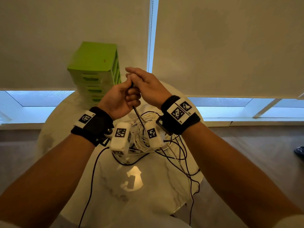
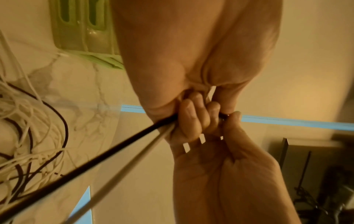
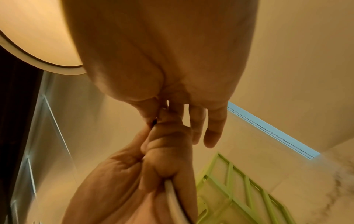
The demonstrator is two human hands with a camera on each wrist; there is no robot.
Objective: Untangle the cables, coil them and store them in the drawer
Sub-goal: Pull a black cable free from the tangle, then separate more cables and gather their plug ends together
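Here, black cable (image 1: 137, 113) between both hands (image 1: 131, 89)

Cool daylight leaks in below and between the drawn blinds (image 1: 230, 46), while warm room light tints everything yellowish. A bright glare patch sits on the glossy counter (image 1: 133, 180). The head view bends at its edges; both wrist views are dim, orange and motion-blurred.
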